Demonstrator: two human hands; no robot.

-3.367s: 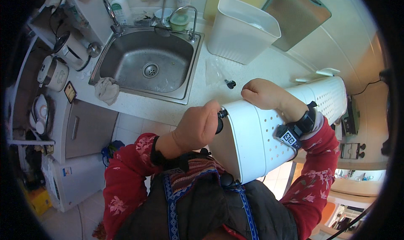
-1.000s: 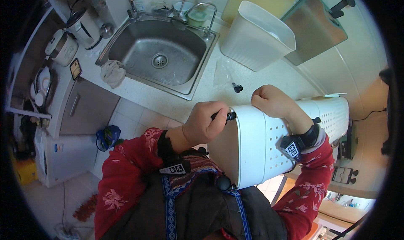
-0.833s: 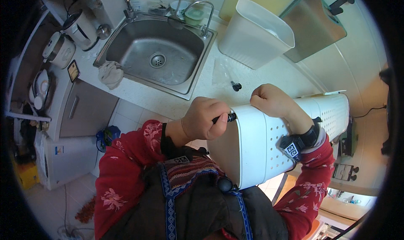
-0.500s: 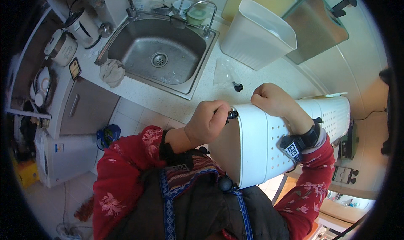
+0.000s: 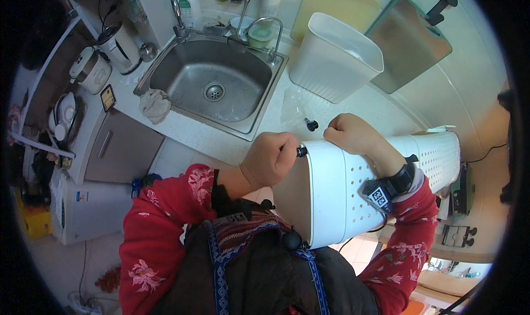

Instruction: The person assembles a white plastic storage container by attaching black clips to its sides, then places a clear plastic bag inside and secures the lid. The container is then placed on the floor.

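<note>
A long white plastic storage unit [image 5: 329, 196] with rows of round holes lies on its side against my body, its beige end face turned left. At that face's upper corner my left hand [image 5: 269, 159] is closed around a small black caster [image 5: 301, 151]; my fingers hide most of it. My right hand [image 5: 356, 134] is curled over the unit's upper edge, fingertips out of sight. More black casters show at the lower corners, one of them [image 5: 292, 240] near my chest. A loose black caster [image 5: 312, 125] lies on the counter by a clear plastic bag [image 5: 293, 106].
Beyond the counter [image 5: 212, 133] edge is a steel sink [image 5: 221, 78] with faucets. A grey rag [image 5: 155, 106] lies at its left corner. A tall translucent bin [image 5: 334, 61] stands right of it, before cutting boards [image 5: 411, 42]. A phone [image 5: 107, 97], rice cooker [image 5: 90, 70] and kettle [image 5: 120, 48] are left.
The view has shifted slightly, so the sink and counter sit a little lower. My left hand stays on the caster at the corner; my right hand keeps its place on the edge.
</note>
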